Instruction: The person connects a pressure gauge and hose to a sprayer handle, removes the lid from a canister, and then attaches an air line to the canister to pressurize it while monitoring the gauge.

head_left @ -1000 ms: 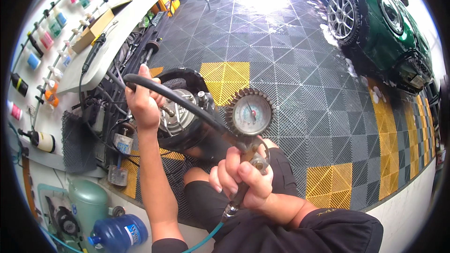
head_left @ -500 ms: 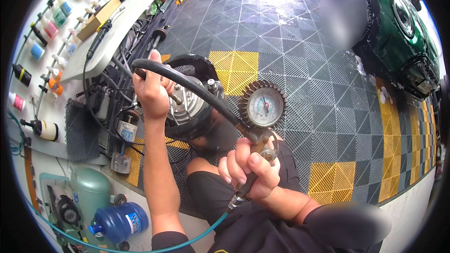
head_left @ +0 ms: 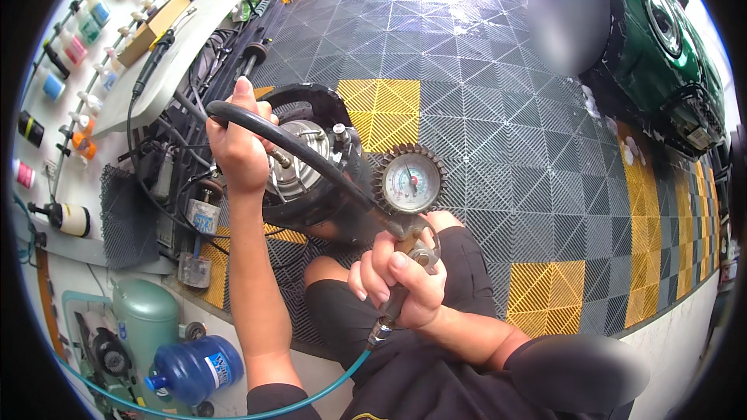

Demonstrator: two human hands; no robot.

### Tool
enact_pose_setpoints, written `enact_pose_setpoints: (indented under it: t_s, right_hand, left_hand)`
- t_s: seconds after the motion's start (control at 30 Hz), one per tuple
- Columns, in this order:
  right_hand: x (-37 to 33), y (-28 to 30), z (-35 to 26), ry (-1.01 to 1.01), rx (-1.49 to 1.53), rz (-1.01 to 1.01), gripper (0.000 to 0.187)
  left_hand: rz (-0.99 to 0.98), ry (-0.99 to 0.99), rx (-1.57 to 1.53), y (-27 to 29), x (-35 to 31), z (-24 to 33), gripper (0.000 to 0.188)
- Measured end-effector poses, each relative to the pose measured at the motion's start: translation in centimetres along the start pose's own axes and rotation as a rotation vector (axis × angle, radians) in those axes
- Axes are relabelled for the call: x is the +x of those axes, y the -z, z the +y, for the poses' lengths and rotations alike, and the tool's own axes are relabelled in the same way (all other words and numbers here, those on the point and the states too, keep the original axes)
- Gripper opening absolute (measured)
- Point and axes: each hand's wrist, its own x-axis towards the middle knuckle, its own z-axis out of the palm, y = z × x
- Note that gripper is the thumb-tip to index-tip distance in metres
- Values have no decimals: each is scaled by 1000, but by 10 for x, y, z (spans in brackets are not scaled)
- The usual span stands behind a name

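My right hand (head_left: 405,278) is closed around the handle of a tyre inflator gun, whose round gauge (head_left: 411,182) in a ribbed black guard faces up. A thick black hose (head_left: 307,143) arcs from the gun to my left hand (head_left: 240,149). That hand grips the hose near its end, thumb pointing up, and a brass-coloured tip (head_left: 280,159) sticks out beside the fingers. Just beyond the tip stands a black pressure tank (head_left: 340,201) with a metal lid (head_left: 313,140). Whether the tip touches a fitting on it I cannot tell. A teal air line (head_left: 342,383) joins the handle's lower end.
A white bench (head_left: 156,78) and shelves of bottles run along the left. A green air compressor (head_left: 144,309) and a blue water jug (head_left: 194,368) sit at lower left. A green car (head_left: 654,47) stands at upper right on grey and yellow floor tiles (head_left: 547,298).
The inflator gun and its gauge have moved left, toward the tank, with my right hand. My left hand has shifted slightly left, still gripping the hose. The whole view has turned a little.
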Motion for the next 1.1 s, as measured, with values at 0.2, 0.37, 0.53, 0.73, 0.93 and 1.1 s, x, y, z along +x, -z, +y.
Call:
enact_pose_setpoints:
  t_s: [0.2, 0.37, 0.53, 0.73, 0.93, 1.1]
  right_hand:
    - [-6, 1, -3, -10, 15, 30, 15]
    - [-8, 4, -1, -22, 15, 7, 16]
    - [-7, 3, -1, -14, 21, -5, 16]
    - [-8, 2, 0, -37, 39, -13, 17]
    - [-8, 3, 3, -18, 27, -16, 19]
    - [-7, 6, 2, -23, 36, -28, 19]
  left_hand:
    - [7, 3, 58, 1, 1, -3, 48]
    - [-23, -34, 7, 5, 1, -2, 48]
    - [-33, -37, -11, 5, 1, -3, 48]
    - [-18, -33, -20, 5, 1, -2, 49]
    - [-5, -17, -26, 8, 0, -2, 46]
    - [-29, -50, -17, 10, -1, -7, 36]
